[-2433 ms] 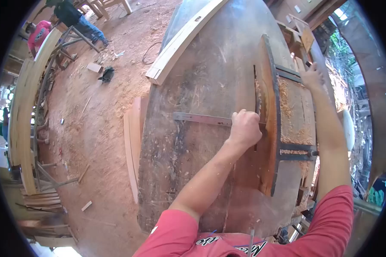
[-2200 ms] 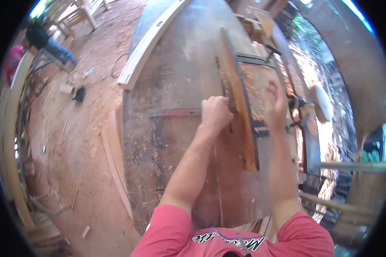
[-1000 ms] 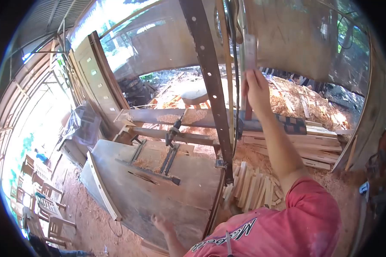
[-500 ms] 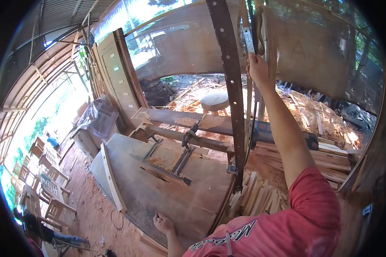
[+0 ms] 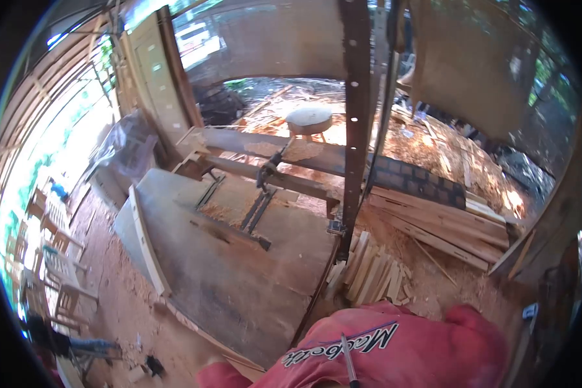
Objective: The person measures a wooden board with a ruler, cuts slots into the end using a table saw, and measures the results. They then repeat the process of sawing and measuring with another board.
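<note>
Daylight floods an open shed: sawdust floor (image 5: 119,301), leaning door (image 5: 150,74), stacked planks (image 5: 436,223), chairs (image 5: 53,255) at left.

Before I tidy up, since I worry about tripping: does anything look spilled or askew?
Short wooden slats lie tumbled in a loose heap on the ground beside the steel post, and sawdust is strewn over the saw table.

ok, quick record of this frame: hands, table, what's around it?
hands: neither in view
wearer: red shirt at bottom edge
table: worn, dusty; dark fence and sawdust on top
rail: curved, pale, along the table's left edge
post: metal, upright at the table's right corner
strips: heaped on the ground by the post
planks: stacked beyond the strips
stool: behind the table
chairs: far left
</note>
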Demonstrator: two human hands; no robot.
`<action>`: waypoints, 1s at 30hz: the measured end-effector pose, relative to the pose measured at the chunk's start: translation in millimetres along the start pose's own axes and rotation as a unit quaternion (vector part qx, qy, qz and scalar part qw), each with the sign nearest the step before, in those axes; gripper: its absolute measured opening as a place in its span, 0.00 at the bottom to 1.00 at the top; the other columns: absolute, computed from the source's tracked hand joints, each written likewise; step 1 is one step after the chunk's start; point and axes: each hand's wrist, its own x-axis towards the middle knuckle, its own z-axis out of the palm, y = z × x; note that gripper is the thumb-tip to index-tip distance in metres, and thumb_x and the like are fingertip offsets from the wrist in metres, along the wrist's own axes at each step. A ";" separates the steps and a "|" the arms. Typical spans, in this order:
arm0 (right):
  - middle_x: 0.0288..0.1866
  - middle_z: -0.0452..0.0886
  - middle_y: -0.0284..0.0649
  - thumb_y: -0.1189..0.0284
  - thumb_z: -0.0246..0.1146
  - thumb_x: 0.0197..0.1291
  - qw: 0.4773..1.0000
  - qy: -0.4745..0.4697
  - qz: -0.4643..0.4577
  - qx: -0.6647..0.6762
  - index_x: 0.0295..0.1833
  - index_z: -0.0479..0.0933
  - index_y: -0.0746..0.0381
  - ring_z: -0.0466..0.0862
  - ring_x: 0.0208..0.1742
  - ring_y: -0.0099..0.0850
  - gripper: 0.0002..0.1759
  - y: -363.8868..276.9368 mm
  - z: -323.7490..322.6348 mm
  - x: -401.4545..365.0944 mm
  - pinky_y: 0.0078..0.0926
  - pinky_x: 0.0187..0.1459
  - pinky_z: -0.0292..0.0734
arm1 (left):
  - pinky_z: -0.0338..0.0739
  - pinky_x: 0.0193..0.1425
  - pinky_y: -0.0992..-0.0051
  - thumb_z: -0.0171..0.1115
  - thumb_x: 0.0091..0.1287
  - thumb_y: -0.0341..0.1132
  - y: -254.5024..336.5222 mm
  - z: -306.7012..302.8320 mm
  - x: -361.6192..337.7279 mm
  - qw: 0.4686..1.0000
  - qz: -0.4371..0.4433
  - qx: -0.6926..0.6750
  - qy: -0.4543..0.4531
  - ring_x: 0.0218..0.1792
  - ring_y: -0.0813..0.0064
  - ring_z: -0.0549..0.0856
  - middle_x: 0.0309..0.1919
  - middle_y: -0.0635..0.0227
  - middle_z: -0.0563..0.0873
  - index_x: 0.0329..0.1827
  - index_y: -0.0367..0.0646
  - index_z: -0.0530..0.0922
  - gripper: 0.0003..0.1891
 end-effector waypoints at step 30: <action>0.42 0.87 0.43 0.63 0.66 0.60 0.977 0.145 0.159 -0.004 0.51 0.84 0.66 0.84 0.39 0.31 0.19 151.2 -84.1 -192.5 0.33 0.44 0.81 | 0.83 0.48 0.61 0.72 0.59 0.44 42.2 37.4 12.9 0.971 0.052 -0.079 -0.218 0.42 0.58 0.88 0.37 0.49 0.88 0.45 0.30 0.81 0.23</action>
